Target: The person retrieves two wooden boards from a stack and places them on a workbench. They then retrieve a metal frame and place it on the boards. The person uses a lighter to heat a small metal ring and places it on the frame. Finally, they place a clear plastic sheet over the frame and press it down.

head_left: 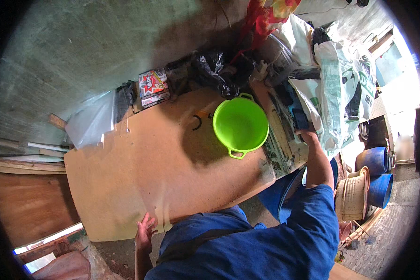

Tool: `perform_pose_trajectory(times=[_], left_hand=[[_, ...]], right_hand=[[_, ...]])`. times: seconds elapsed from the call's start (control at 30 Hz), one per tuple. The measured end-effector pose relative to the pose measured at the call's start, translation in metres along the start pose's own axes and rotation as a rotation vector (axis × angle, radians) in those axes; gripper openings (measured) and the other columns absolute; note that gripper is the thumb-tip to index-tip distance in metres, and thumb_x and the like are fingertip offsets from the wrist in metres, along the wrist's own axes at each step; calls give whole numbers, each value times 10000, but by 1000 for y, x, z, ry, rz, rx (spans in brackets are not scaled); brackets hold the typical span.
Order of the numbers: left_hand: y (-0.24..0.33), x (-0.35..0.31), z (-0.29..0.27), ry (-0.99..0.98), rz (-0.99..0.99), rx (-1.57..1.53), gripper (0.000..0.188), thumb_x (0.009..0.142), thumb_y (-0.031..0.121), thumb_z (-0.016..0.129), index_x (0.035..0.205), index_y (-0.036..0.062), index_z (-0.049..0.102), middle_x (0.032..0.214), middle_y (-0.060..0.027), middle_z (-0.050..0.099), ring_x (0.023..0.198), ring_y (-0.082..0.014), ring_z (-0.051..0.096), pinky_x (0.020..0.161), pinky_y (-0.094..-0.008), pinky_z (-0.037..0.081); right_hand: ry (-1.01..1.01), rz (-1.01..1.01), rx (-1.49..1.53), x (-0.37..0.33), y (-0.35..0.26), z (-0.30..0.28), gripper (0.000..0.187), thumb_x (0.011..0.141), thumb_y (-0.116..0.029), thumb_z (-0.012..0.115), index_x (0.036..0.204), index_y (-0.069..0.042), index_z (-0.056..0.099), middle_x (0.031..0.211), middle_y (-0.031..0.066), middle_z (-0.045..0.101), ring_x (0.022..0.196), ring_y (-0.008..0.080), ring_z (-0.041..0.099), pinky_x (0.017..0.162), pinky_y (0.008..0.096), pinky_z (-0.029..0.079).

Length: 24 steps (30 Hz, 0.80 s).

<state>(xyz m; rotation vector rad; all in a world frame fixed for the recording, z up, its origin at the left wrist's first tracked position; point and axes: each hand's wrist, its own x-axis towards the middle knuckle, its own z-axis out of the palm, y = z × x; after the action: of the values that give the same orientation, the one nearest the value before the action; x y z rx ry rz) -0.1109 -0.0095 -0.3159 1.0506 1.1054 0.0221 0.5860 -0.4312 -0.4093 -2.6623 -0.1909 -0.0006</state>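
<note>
My left hand (145, 231) hangs at the near edge of a tan tabletop board (140, 163), its fingers apart and nothing in them. To the right, my right hand (308, 135) reaches out beside the white plastic bags and closes on the lower end of a dark blue, flat rectangular thing (300, 119), perhaps a phone; its fingers are partly hidden. A bright green two-handled plastic basin (241, 125) stands on the board between my hands, nearer the right one. Beside the basin's left rim lies a small tool with an orange part and a black hook (199, 119).
Large white printed sacks (338, 88) crowd the right side, above blue drums (378, 190) and a cream tub (352, 196). Along the wall sit a black plastic bag (214, 70), a colourful box (153, 85) and clear plastic sheeting (92, 120). Wood strips (25, 166) lie at left.
</note>
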Motion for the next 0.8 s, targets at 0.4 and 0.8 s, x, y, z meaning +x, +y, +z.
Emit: perform_pose_trajectory(times=[0.4, 0.8], left_hand=[[-1, -4, 5, 8, 24, 3, 827, 941, 719, 190, 1528, 143, 268, 1449, -188, 431, 1272, -299, 472, 1006, -427, 365], [-31, -18, -27, 123, -92, -14, 835, 926, 741, 182, 1531, 172, 273, 1417, -130, 480, 1198, -294, 491, 985, -411, 368]], right_hand=[[-7, 78, -56, -3, -23, -14, 738, 477, -193, 871, 1146, -13, 618, 1090, 172, 660, 1020, 320, 621, 919, 379, 475], [-109, 94, -191, 20, -5, -20, 699, 707, -247, 746, 1319, -58, 465, 1292, 210, 570, 1180, 372, 567, 981, 418, 460]])
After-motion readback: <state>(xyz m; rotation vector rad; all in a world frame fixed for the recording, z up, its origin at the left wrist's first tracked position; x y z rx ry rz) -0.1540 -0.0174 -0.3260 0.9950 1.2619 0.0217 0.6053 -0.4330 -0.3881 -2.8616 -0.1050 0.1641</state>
